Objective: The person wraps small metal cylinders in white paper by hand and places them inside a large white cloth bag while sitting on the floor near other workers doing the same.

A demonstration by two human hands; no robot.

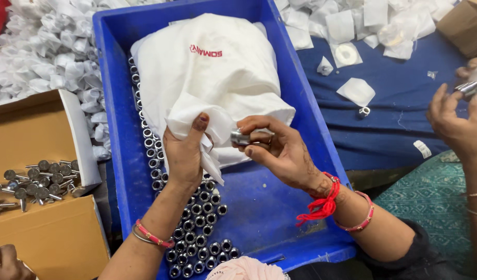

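My left hand (pixel 185 151) pinches a small white wrapping sheet (pixel 207 136) over the blue crate (pixel 280 207). My right hand (pixel 277 147) grips a short shiny metal cylinder (pixel 240 137) right beside that sheet, its end touching the paper. A large stack of white sheets (pixel 212 72) fills the crate's far half. Rows of several similar metal cylinders (pixel 199 228) lie along the crate's left side and near corner, below my left wrist.
A cardboard box (pixel 46 233) at left holds several metal bolt-like parts (pixel 36 181). Heaps of white wrapped pieces (pixel 46 46) lie at top left and top right. Another person's hands (pixel 459 116) at right hold a metal piece over a blue cloth (pixel 394 129).
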